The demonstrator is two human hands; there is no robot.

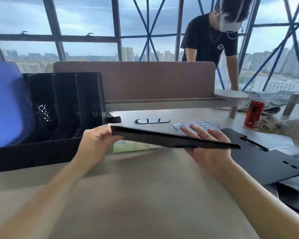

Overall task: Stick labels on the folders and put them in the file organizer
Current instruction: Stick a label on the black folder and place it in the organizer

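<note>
Thin flat black folder (171,139): held nearly level, edge-on, just right of the black perforated file organizer (64,104).
Left hand (97,140): fingers curled, pinching the folder's end nearest the organizer.
Right hand (207,147): under the far end, fingers straight and spread.
White sheet of blue-bordered labels (202,124): flat on the desk, right of the organizer, beyond the folder.

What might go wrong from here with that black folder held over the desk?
The black folder is pinched at one end by the left hand while the right hand lies flat against it, so it might slip. Seen edge-on, no label shows on it; it might get filed unlabelled. Its corner might catch a divider of the file organizer.
</note>
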